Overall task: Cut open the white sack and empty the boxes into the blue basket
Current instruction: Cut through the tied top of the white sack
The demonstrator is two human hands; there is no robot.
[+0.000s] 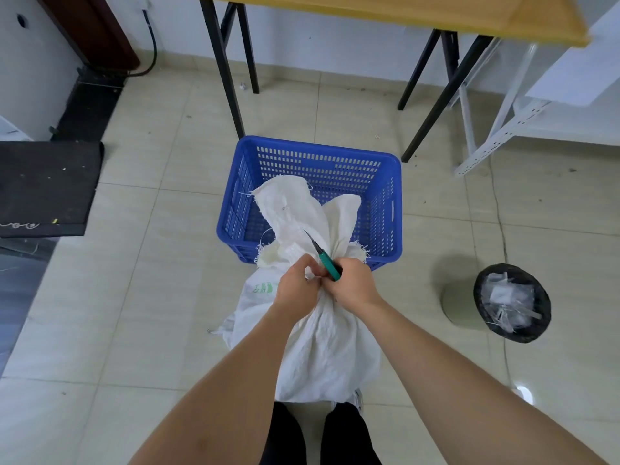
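A white woven sack [327, 344] stands on the tiled floor between my feet, its gathered neck flopping forward over the near rim of the blue basket [391, 209]. My left hand [297, 288] is closed on the bunched neck of the sack. Right beside it, my right hand [352, 285] grips a green-handled cutter [327, 263]. Its thin blade points up and away, lying against the sack cloth just above my hands. The boxes are hidden inside the sack. No boxes show in the part of the basket I can see.
A wooden table on black legs [228, 72] stands behind the basket. A white metal rack [496, 129] is at the right. A bin with a black liner [511, 302] sits on the floor to the right. A dark mat [43, 189] lies at the left.
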